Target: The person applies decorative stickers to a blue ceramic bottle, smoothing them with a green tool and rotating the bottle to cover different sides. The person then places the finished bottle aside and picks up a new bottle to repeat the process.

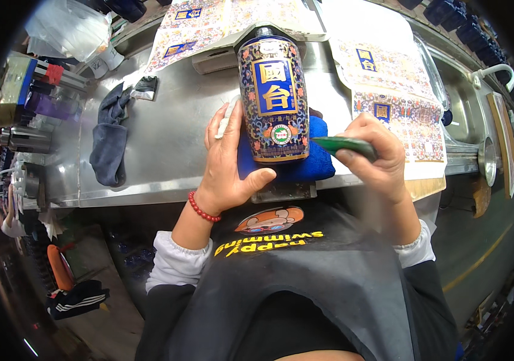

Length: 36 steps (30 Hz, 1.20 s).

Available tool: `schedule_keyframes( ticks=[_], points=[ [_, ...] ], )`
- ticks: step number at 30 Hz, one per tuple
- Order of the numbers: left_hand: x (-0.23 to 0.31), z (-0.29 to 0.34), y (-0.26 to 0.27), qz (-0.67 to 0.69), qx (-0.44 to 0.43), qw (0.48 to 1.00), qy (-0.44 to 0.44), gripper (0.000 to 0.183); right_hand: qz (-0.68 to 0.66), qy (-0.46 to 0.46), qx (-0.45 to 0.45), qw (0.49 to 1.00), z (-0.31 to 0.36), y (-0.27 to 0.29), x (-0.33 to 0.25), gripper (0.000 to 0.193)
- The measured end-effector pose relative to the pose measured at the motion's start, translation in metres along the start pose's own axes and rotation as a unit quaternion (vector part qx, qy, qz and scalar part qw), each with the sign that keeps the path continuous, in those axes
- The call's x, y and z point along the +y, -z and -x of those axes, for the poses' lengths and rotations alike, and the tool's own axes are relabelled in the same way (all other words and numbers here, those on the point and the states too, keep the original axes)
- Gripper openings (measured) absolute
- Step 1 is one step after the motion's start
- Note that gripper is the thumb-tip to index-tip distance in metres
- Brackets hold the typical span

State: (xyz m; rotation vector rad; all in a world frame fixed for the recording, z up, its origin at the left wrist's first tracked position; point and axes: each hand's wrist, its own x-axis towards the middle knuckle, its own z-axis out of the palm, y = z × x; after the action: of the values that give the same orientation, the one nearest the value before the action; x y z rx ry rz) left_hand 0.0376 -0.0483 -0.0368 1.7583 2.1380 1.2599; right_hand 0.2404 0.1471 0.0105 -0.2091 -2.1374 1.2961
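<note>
Steel surface (pixel 175 135), patterned bottle (pixel 275 96), two bare hands

The steel surface runs across the view. In front of it is the person's dark apron (pixel 311 271), with a cartoon head and yellow lettering. Printed sheets (pixel 389 78) in floral patterns with blue panels lie on the right of the surface, and more reach over its far side. Beyond the right-hand ones a metal sink (pixel 458 84) is set, with a pale curved tap (pixel 498 71) above it.

The bottle is at the middle of the surface's near part, neck pointing away from the person and its blue-and-gold label facing the camera; whether it lies flat or leans cannot be told. A bright blue cloth (pixel 324 165) is under its lower end. Well to the left lies a crumpled grey-blue cloth (pixel 109 141).

The left hand (pixel 224 159) is at the bottle's left side, its fingers extended along it and the thumb spread out near the base, not wrapped round. The right hand (pixel 380 150) has its fingers closed around a green pointed tool (pixel 350 146), tip at the bottle's lower right edge; contact there is unclear.

Smaller still: a dark packet (pixel 145 88) beside the grey-blue cloth, a red bead bracelet (pixel 202 206) on the left wrist, and a white wrapping (pixel 225 123) on one left finger.
</note>
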Motion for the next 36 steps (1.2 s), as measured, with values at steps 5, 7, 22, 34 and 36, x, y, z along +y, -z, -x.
schedule_keyframes(
  ticks=[5, 7, 22, 34, 36],
  points=[
    [0.01, -0.014, 0.003, -0.001, 0.026, 1.0, 0.005, 0.109, -0.007, -0.024, -0.013, 1.0, 0.01, 0.001, 0.012, 0.012],
    [0.014, -0.018, 0.003, -0.003, 0.025, 1.0, 0.003, 0.106, -0.012, -0.022, -0.01, 1.0, 0.013, 0.001, 0.011, 0.011],
    [0.008, -0.011, 0.006, -0.015, 0.008, 1.0, -0.017, 0.105, 0.136, 0.218, -0.089, 0.962, -0.003, -0.018, -0.002, 0.035],
    [0.025, -0.016, 0.01, -0.235, 0.089, 0.966, -0.058, 0.104, 0.158, 0.233, -0.056, 0.958, -0.002, -0.031, -0.008, 0.041],
    [0.021, -0.016, 0.004, -0.198, 0.074, 0.977, 0.005, 0.11, 0.047, 0.229, -0.131, 0.963, 0.0, -0.029, -0.009, 0.038]
  ],
)
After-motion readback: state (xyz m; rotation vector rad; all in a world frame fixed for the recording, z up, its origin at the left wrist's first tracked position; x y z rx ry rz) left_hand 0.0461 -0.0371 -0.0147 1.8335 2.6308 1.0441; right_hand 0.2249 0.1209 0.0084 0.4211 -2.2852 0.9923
